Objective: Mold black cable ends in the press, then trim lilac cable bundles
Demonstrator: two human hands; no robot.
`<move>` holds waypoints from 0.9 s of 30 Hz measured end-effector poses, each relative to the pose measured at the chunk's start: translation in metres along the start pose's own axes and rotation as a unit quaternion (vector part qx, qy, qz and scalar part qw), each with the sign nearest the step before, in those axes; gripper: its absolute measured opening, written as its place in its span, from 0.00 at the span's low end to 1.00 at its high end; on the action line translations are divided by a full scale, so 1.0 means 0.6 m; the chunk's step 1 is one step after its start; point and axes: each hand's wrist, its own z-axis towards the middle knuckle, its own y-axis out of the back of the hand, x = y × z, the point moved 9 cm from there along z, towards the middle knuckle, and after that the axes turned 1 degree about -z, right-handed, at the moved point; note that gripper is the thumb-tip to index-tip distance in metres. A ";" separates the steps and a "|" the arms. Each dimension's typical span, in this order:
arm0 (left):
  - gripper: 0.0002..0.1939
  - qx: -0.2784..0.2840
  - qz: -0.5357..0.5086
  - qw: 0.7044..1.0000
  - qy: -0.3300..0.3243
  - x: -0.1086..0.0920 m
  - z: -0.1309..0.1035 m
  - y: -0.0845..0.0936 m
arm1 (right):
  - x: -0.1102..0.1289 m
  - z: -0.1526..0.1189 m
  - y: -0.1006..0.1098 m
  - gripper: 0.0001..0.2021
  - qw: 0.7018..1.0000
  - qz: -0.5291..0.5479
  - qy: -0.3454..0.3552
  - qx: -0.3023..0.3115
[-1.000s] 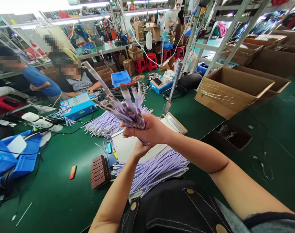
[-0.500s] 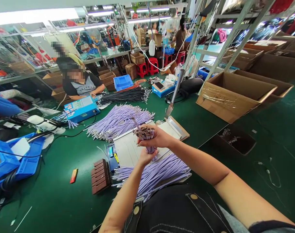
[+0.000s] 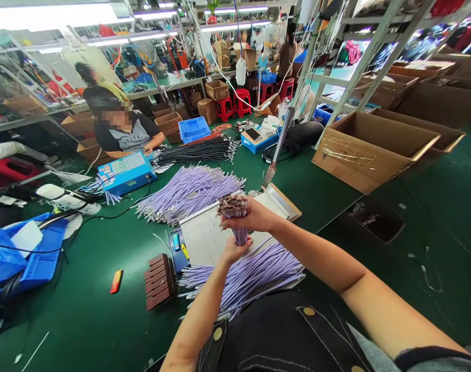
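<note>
My right hand (image 3: 251, 216) is wrapped round the upper part of a bundle of purple cables (image 3: 240, 235), just below its brown ends. Lower on the same bundle, my left hand (image 3: 236, 250) is closed round it. The bundle stands upright over a white board (image 3: 204, 235) with a metal edge. A pile of purple cables (image 3: 192, 191) lies beyond the board, and more purple cables (image 3: 246, 279) lie between the board and my body. At the board's far right, a paper cutter's blade arm (image 3: 279, 147) is raised.
Left of the board are a brown slotted block (image 3: 160, 281), a yellow cutter (image 3: 184, 251) and a red-yellow packet (image 3: 116, 281). A blue box (image 3: 126, 173) and black cables (image 3: 200, 151) lie near a seated person. Cardboard boxes (image 3: 359, 160) stand right; blue trays (image 3: 45, 258) left.
The bundle's brown ends now sit more evenly together, and a single strip that stuck up above them no longer shows. Both hands keep nearly the same place; the view has shifted slightly.
</note>
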 end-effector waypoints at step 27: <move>0.49 -0.007 0.272 0.866 -0.419 -0.466 -0.118 0.063 | 0.012 0.011 0.000 0.09 0.994 -0.105 -0.003 0.033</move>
